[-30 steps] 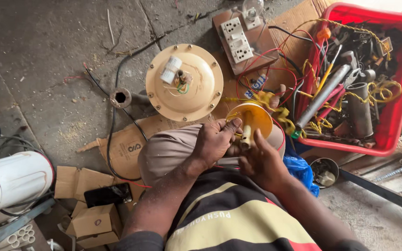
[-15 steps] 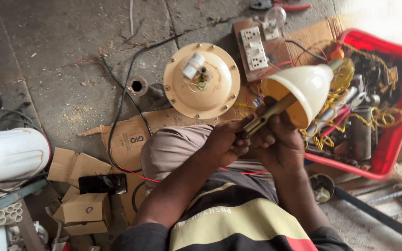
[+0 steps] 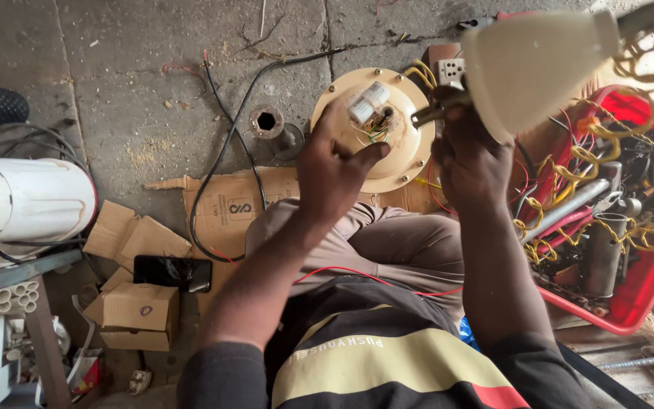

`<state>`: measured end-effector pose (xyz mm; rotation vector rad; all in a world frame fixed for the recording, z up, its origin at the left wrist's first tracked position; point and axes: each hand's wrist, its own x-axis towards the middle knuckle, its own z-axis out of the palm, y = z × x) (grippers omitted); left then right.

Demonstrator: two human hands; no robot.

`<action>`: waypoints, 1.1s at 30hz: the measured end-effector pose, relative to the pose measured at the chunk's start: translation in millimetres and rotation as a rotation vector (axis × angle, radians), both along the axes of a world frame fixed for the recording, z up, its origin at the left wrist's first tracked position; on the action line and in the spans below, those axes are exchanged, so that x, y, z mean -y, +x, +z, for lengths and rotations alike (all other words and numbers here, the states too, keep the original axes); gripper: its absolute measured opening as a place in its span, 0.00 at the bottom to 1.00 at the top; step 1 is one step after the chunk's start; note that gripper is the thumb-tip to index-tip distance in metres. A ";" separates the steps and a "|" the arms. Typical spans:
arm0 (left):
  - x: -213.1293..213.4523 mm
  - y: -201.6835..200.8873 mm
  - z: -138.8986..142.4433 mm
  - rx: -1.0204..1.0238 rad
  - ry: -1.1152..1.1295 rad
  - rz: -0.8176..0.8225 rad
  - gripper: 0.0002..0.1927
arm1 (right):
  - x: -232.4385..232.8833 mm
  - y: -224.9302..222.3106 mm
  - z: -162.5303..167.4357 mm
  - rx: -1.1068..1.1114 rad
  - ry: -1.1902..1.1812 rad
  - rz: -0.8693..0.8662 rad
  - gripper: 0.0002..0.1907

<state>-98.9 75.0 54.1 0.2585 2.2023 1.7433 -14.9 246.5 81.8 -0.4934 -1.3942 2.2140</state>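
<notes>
1. Since a second ago the cream cone-shaped fan canopy (image 3: 535,64) has come up off the lap: it sat low with its orange inside showing, and now rides high at the upper right, still on its dark down-rod (image 3: 437,113).
2. The right hand (image 3: 474,163) is wrapped tight about that rod just under the canopy.
3. The left hand (image 3: 334,170) has let go and reaches forward, fingers loosely spread, fingertips at the wires in the middle of the round cream fan motor housing (image 3: 376,129) on the concrete floor (image 3: 153,91).
4. I judge the work has turned from canopy to motor.
5. Room: the red crate (image 3: 645,295) of tangled wire crowds the right; a black cable (image 3: 225,159) and cardboard (image 3: 221,208) lie left of the motor, bare floor beyond.
</notes>
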 end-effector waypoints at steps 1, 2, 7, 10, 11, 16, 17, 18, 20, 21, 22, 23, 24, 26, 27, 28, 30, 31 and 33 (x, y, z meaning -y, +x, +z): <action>-2.9 -7.8 0.8 -0.042 -0.047 -0.039 0.47 | 1.3 -6.9 -2.9 0.026 0.087 0.011 0.08; -6.6 -14.8 0.9 -0.085 -0.093 -0.079 0.50 | 1.9 -13.2 -5.6 0.049 0.176 0.020 0.04; -18.4 -21.0 -6.8 -0.136 -0.073 -0.133 0.50 | -1.1 -29.8 -21.1 0.016 0.082 0.009 0.06; -16.6 -23.4 -15.9 -0.121 -0.056 -0.148 0.48 | -4.6 -29.0 -32.7 0.034 0.083 0.028 0.07; -16.1 -25.6 -19.0 -0.136 -0.052 -0.155 0.48 | -5.9 -27.8 -36.5 0.048 0.079 0.037 0.08; -12.3 -33.8 -28.6 -0.119 -0.042 -0.197 0.48 | -13.7 -22.3 -49.6 0.046 0.236 0.146 0.07; -12.4 -33.8 -29.0 -0.117 -0.039 -0.197 0.48 | -14.3 -20.8 -50.9 0.066 0.310 0.161 0.05; -12.6 -33.6 -29.0 -0.115 -0.034 -0.197 0.49 | -14.3 -20.0 -52.1 0.047 0.364 0.174 0.05; -13.8 -32.1 -28.2 -0.151 -0.059 -0.168 0.48 | -12.8 -18.7 -53.1 -0.005 0.480 0.202 0.05; -15.3 -32.1 -27.7 -0.176 -0.067 -0.154 0.48 | -11.7 -18.5 -52.7 0.037 0.591 0.186 0.06; -15.7 -31.5 -27.1 -0.149 -0.033 -0.149 0.45 | -9.8 -18.3 -51.9 0.077 0.700 0.168 0.06; -16.0 -29.7 -26.6 -0.120 0.002 -0.145 0.42 | -8.3 -18.4 -50.4 0.120 0.809 0.148 0.07; -16.5 -28.2 -26.4 -0.091 0.036 -0.142 0.39 | -6.9 -19.0 -48.3 0.131 0.816 0.145 0.07; -17.9 -24.7 -26.6 -0.148 -0.015 -0.094 0.44 | -5.2 -21.2 -42.8 0.155 0.826 0.141 0.07; -18.6 -22.5 -27.1 -0.174 -0.041 -0.069 0.47 | -5.1 -22.2 -39.6 0.163 0.833 0.156 0.07; -19.3 -21.7 -27.7 -0.184 -0.041 -0.067 0.45 | -5.9 -24.7 -36.5 0.169 0.840 0.170 0.07; -20.8 -20.4 -28.8 -0.201 -0.040 -0.060 0.42 | -6.6 -28.5 -31.7 0.153 0.863 0.185 0.07; -20.9 -19.8 -29.3 -0.202 -0.050 -0.051 0.41 | -5.6 -30.3 -30.7 0.130 0.878 0.186 0.08; -21.8 -20.2 -29.7 -0.208 -0.066 -0.034 0.40 | -4.3 -31.6 -29.7 0.115 0.924 0.172 0.08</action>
